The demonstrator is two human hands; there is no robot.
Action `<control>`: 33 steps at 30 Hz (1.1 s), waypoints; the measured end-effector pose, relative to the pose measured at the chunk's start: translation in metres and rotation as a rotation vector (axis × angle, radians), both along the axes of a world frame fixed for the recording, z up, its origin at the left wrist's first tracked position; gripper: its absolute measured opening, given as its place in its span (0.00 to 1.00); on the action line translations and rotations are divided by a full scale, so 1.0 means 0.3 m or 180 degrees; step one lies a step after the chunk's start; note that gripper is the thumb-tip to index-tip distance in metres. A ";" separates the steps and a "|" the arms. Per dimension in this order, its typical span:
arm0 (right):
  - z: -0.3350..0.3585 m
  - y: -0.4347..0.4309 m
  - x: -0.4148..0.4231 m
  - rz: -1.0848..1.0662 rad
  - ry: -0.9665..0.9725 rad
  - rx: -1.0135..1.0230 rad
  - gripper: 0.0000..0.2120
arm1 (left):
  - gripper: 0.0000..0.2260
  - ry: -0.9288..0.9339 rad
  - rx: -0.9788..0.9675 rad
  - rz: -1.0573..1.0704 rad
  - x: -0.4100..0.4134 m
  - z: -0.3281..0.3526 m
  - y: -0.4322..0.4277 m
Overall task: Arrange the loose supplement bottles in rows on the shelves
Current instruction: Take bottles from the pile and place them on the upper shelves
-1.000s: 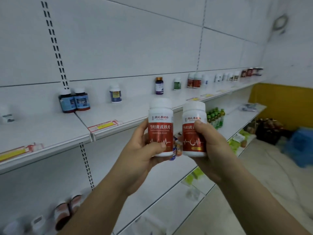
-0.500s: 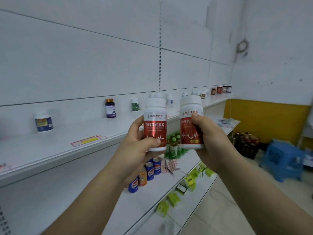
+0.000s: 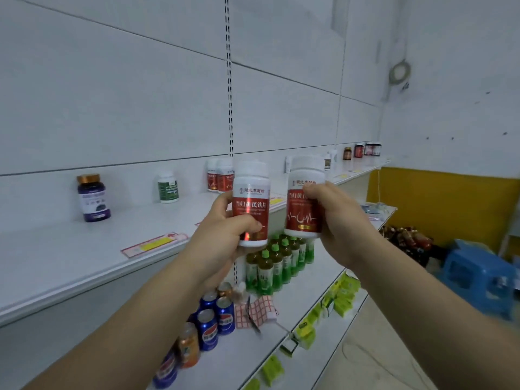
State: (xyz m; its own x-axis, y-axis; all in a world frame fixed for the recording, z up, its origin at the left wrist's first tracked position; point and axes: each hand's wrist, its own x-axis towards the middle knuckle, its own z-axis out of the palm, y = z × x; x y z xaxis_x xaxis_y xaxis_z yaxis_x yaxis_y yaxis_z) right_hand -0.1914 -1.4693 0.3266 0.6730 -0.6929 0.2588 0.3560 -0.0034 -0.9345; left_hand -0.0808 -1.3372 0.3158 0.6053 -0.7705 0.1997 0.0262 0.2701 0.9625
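Note:
My left hand (image 3: 222, 235) grips a white bottle with a red label (image 3: 251, 204), upright, in front of the upper white shelf (image 3: 70, 266). Beside it, my right hand (image 3: 337, 220) grips a second, matching red-label bottle (image 3: 302, 209), tilted slightly. Two more red-label bottles (image 3: 219, 175) stand at the back of the shelf just behind them. Further left on the same shelf stand a green-label bottle (image 3: 168, 187) and a purple bottle with a gold cap (image 3: 94, 198). Several small bottles (image 3: 363, 150) stand at the shelf's far right end.
The lower shelf (image 3: 309, 299) holds green drink bottles (image 3: 277, 263), soda cans (image 3: 213, 322) and a red-checked sheet (image 3: 257, 311). Green boxes (image 3: 342, 296) lie on the shelf below. A blue stool (image 3: 478, 280) and a crate of dark bottles (image 3: 405, 240) stand on the floor at the right.
My view has swung right along the shelf, so the shelf's bottles slid left in frame. Both hands keep their bottles, held a little higher and further apart.

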 end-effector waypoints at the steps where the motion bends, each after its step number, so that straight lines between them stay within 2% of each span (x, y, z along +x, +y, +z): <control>1: 0.000 -0.060 0.044 -0.0005 0.0048 -0.0039 0.08 | 0.26 0.0013 -0.0006 0.0064 0.043 -0.001 -0.054; 5: 0.019 -0.285 0.221 -0.0032 0.0196 -0.0142 0.07 | 0.26 0.0078 -0.0057 0.0377 0.193 0.017 -0.263; 10: 0.056 -0.533 0.438 0.0199 0.0365 -0.0403 0.11 | 0.27 -0.0005 0.0004 0.0893 0.335 0.054 -0.451; 17: 0.034 -0.793 0.793 0.0952 0.0545 -0.0759 0.15 | 0.30 -0.0660 0.0834 0.1794 0.499 0.041 -0.613; 23: -0.026 -0.924 1.005 0.1650 0.0800 -0.1155 0.19 | 0.29 -0.0758 0.1453 0.2417 0.497 0.000 -0.749; 27: -0.030 -0.959 1.090 0.1938 0.0859 -0.1352 0.20 | 0.30 -0.0776 0.1612 0.2729 0.506 -0.006 -0.817; 33: -0.045 -0.981 1.175 0.1978 0.0932 -0.1681 0.26 | 0.34 -0.0831 0.1910 0.2986 0.538 -0.004 -0.862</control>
